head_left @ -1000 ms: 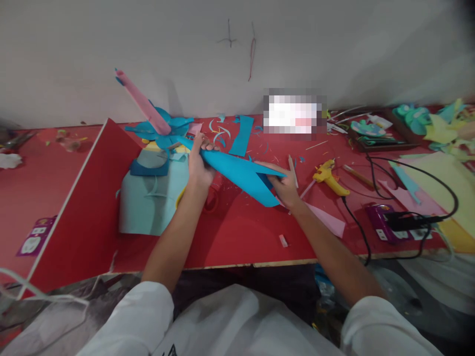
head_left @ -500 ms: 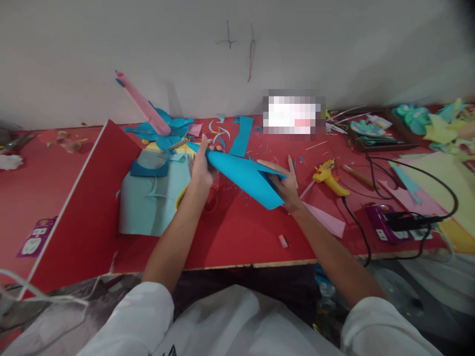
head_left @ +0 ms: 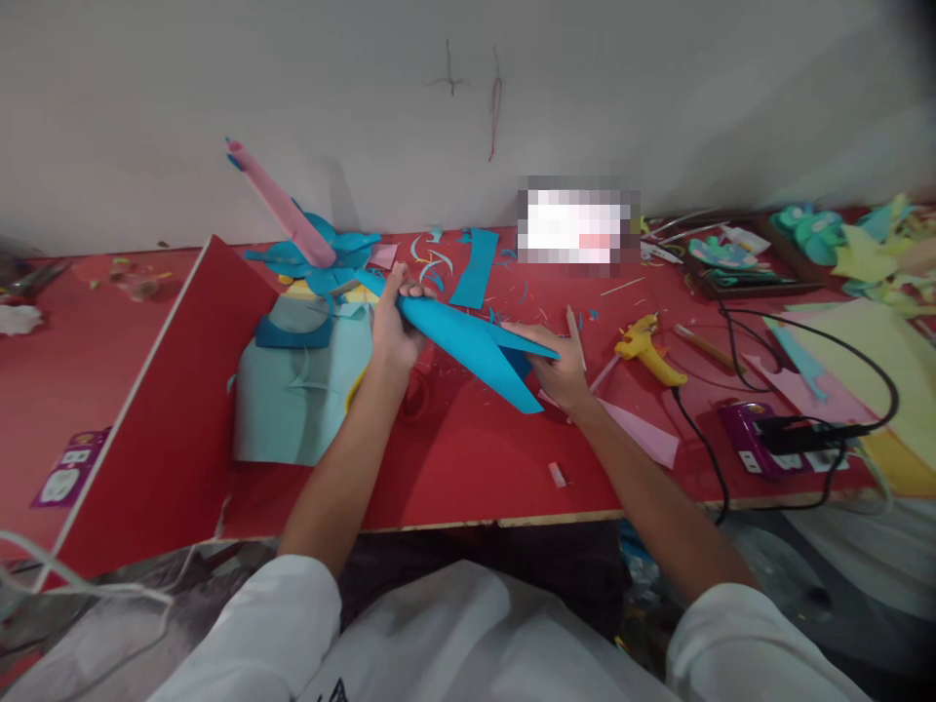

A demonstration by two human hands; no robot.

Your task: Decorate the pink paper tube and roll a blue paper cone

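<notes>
Through the head view I am watching two bare hands working above a red surface (head_left: 468, 473). Between them I am seeing a bright blue, paper-like sheet rolled into a cone (head_left: 468, 343), which is hanging clear of the surface and slanting, its narrow tip pointing to the upper left and its wide end opening to the right. The left hand (head_left: 395, 320) is gripping the narrow part, its fingers curling around the roll. The right hand (head_left: 560, 367) is gripping the upper edge of the wide end, some of its fingers hiding behind the sheet, while a loose lower corner is jutting out toward the person.

Beyond the left hand, a pink rolled tube (head_left: 289, 210) is leaning up and to the left from a blue petalled paper shape (head_left: 355, 252). A pale blue sheet (head_left: 267, 419) is lying beside an upright red panel (head_left: 161, 419), with the left forearm passing just beside it. A flat blue strip (head_left: 475, 268) is resting near the wall. To the right of the right hand, a yellow glue gun (head_left: 649, 349) is lying on its side, and a pink paper piece (head_left: 647, 439) is showing beyond the right forearm. Farther right, a purple box (head_left: 742, 439) is sitting near the front edge.
</notes>
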